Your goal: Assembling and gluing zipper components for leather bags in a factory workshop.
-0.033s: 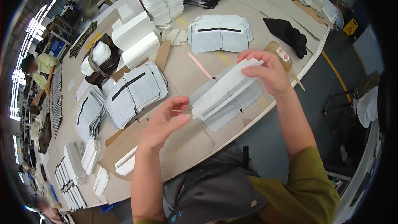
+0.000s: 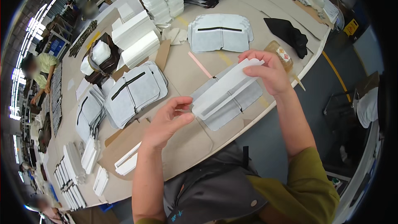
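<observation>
Both hands pinch a long white strip (image 2: 226, 88) over the table edge (image 2: 290, 87): left hand (image 2: 168, 120) grips its near end, right hand (image 2: 267, 72) its far end. Strip lies along a grey fabric piece (image 2: 232, 99) beneath; grey stack (image 2: 132, 93) left.

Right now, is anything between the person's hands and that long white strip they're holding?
No. The left hand pinches one end of the white strip and the right hand pinches the other. Nothing sits between. A grey fabric piece lies just beneath the strip.
</observation>
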A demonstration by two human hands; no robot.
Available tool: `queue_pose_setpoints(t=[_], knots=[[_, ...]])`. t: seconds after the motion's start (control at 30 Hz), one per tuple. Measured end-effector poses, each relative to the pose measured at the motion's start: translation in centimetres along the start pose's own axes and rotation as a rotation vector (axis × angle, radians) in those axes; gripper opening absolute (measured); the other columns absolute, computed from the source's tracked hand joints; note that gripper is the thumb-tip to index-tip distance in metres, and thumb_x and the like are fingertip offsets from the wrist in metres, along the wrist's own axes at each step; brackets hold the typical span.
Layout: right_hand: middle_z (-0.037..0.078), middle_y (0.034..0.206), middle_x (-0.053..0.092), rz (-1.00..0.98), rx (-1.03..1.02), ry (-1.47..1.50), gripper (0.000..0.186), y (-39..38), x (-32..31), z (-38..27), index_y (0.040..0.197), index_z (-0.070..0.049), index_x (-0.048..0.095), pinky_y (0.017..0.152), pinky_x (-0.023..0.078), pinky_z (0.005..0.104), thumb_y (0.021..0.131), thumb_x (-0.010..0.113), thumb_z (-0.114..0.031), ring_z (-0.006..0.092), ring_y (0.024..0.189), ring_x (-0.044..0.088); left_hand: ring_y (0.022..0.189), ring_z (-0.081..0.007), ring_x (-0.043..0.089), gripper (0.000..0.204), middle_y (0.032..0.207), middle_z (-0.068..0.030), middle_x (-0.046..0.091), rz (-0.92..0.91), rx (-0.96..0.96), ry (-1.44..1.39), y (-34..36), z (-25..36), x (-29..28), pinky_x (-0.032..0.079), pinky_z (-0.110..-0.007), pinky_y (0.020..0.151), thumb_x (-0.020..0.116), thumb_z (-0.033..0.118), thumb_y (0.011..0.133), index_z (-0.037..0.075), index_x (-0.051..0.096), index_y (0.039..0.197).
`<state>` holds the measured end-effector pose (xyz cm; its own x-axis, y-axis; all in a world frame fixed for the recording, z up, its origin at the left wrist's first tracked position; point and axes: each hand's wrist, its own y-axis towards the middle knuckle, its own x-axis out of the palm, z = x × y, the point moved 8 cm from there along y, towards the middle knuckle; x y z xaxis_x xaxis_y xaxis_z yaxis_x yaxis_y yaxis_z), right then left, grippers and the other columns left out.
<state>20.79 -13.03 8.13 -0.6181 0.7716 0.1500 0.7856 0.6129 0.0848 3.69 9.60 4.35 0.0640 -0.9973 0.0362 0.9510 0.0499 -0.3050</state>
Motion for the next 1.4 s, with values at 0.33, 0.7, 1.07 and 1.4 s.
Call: queue_pose_setpoints(t=[0.33,0.7,1.07,1.4], knots=[[0.001,0.091,0.071,0.175,0.11,-0.019,0.019,0.4,-2.1,4.0,0.1,-0.001,0.073,0.077,0.05,0.0252,0.085,0.079,-0.012,0.0087,0.082,0.064,0.083,-0.007,0.05,0.023,0.089,0.0029,0.059,0.118,-0.033,0.064,4.2,-0.9,0.9,0.04,-0.023,0.073,0.075,0.025,0.094,0.004,0.069,0.103],[0.009,0.081,0.07,0.201,0.165,-0.638,0.024,2.9,-3.1,7.1,0.088,-0.001,0.072,0.066,0.052,0.0334,0.076,0.078,-0.022,0.017,0.068,0.063,0.072,-0.0072,0.05,0.017,0.081,0.0013,0.06,0.385,0.078,0.514,6.1,-1.7,-0.7,0.042,-0.026,0.064,0.072,0.017,0.091,0.001,0.067,0.09],[0.011,0.079,0.066,0.183,0.024,-0.885,0.022,3.8,-2.3,6.8,0.081,-0.001,0.069,0.068,0.05,0.0401,0.074,0.078,-0.02,0.0273,0.073,0.062,0.071,-0.0235,0.061,0.009,0.075,-0.0056,0.067,0.455,0.12,0.705,6.8,-1.2,-0.4,0.044,-0.04,0.074,0.072,0.013,0.082,0.007,0.066,0.079],[0.009,0.077,0.064,0.203,-0.047,-0.921,0.016,3.6,-1.4,6.0,0.079,-0.003,0.066,0.068,0.048,0.039,0.075,0.078,-0.014,0.0257,0.077,0.06,0.072,-0.0239,0.062,0.01,0.072,-0.003,0.065,0.504,0.169,0.807,6.8,-0.7,0.1,0.041,-0.041,0.073,0.072,0.01,0.08,0.01,0.063,0.076]])
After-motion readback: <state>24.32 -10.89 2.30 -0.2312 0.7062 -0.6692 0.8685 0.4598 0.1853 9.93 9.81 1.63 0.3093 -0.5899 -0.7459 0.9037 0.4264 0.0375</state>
